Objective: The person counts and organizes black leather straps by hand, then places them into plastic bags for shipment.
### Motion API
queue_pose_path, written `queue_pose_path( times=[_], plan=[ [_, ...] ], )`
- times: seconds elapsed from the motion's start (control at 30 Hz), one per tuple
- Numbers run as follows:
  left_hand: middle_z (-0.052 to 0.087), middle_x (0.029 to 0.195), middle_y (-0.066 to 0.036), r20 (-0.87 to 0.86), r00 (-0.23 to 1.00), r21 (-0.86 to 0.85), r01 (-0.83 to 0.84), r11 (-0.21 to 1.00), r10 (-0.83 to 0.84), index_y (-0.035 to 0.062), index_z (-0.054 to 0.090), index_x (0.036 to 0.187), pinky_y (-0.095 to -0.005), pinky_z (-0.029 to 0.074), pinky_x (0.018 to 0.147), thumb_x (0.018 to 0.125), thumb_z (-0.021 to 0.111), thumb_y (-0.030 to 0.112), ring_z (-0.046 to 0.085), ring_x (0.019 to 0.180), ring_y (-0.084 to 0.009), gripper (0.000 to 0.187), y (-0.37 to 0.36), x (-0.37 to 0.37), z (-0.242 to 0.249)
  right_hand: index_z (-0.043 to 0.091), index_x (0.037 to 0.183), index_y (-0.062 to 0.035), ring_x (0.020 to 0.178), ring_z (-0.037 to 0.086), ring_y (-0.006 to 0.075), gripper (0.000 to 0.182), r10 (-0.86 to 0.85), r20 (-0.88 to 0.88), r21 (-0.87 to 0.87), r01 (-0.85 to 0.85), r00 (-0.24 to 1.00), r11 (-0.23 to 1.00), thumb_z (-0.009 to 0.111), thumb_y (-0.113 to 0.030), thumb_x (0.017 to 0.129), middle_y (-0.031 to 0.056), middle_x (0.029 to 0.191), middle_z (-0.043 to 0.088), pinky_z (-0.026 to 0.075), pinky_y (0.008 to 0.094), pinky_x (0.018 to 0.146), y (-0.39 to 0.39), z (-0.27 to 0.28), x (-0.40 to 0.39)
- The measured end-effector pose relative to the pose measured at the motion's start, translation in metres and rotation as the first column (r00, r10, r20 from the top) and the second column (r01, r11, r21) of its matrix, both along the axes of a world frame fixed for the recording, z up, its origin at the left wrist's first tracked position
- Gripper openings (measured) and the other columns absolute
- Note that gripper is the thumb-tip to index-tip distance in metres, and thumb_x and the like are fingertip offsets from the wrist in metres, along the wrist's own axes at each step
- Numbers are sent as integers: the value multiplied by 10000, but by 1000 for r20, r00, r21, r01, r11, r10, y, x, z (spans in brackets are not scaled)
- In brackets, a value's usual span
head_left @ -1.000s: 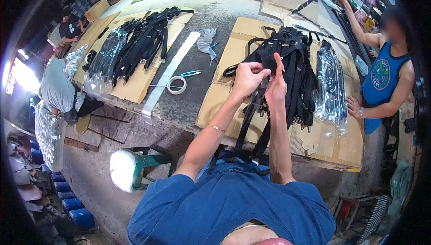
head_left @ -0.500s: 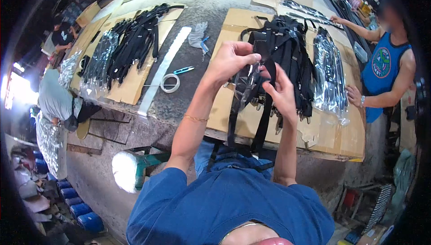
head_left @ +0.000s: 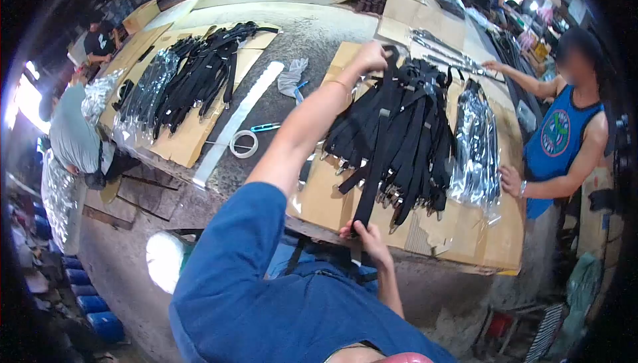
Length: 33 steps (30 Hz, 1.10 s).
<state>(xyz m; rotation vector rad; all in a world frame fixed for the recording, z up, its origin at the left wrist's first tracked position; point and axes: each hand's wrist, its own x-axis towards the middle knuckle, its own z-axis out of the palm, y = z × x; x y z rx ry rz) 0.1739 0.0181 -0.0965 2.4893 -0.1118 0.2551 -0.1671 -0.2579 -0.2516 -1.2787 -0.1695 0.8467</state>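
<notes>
One black strap runs lengthwise over a fanned pile of black straps with metal clips at their near ends. My left hand, arm stretched forward, is closed on the strap's far end. Near the table's front edge, my right hand pinches its near end. Cardboard lies under the pile. Clear-wrapped straps are just right of it.
Left of my arm lie a tape roll, a cutter, a pale strip and a second strap pile. A person stands at the right, hands on the table.
My left hand has moved forward to the pile's far end, while my right hand has come back toward the table's front edge. The strap between them is now stretched out long.
</notes>
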Motion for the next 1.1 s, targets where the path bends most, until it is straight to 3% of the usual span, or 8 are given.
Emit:
queue_pose_path(
  times=[0.2,0.33,0.43,0.5,0.6,0.7,0.77,1.1],
  plan=[
    [454,1326,-237,59,992,39,-113,993,110,35,371,1362,-420,389,1008,742,704,395,449,1225,-369,790,-50,-14,-84,633,862,19,682,619,123,232,-103,166,-84,118,981,989,556,-184,942,78,789,657,500,257,626,20,-17,19],
    [442,1335,-230,338,941,-59,47,997,-24,15,496,1256,-415,339,1054,824,649,348,408,1265,-355,566,-44,-141,-71,621,887,5,561,594,103,169,-253,27,-132,255,967,958,599,-160,914,64,720,639,467,212,484,24,-12,24],
    [548,1199,-158,411,862,-280,-190,941,297,32,599,1074,-401,412,964,778,714,229,522,1127,-320,373,-9,-278,-66,577,897,-16,575,588,102,241,-185,69,-130,193,980,973,553,-250,949,59,746,628,465,210,487,24,-24,30],
    [640,1012,-122,410,581,-381,-592,710,704,34,650,965,-355,476,856,798,685,153,610,970,-265,208,30,-364,-95,560,966,-5,649,611,130,298,-134,16,-59,134,991,989,505,-298,970,80,808,636,492,242,561,21,-43,34],
    [672,912,-131,-13,-4,-545,-838,-10,1000,15,661,937,-338,495,759,837,655,206,637,871,-215,215,109,-488,-213,492,1130,2,871,612,195,263,-52,-103,116,64,993,991,475,-212,978,127,1044,600,507,313,735,13,-39,38],
    [585,1047,-48,-630,125,-758,-313,-572,766,70,582,1097,-367,432,823,818,674,359,547,947,-182,412,154,-557,-274,450,1211,15,941,603,225,293,64,-38,195,-55,997,979,482,-24,923,147,1089,582,499,321,787,10,-36,36],
    [525,1125,-44,-695,244,-714,-122,-690,676,92,525,1159,-431,434,810,813,657,428,509,1009,-175,500,187,-572,-318,455,1201,33,951,606,235,300,70,-96,172,-53,993,984,487,29,904,160,1097,583,502,315,800,11,-29,35],
    [630,805,-46,-468,186,-867,94,-490,864,64,593,904,-348,500,650,814,684,69,598,672,-175,128,225,-537,-318,508,1143,38,962,619,233,262,-7,-72,134,17,997,991,534,48,882,148,1074,609,509,298,793,13,-24,25]
  ],
)
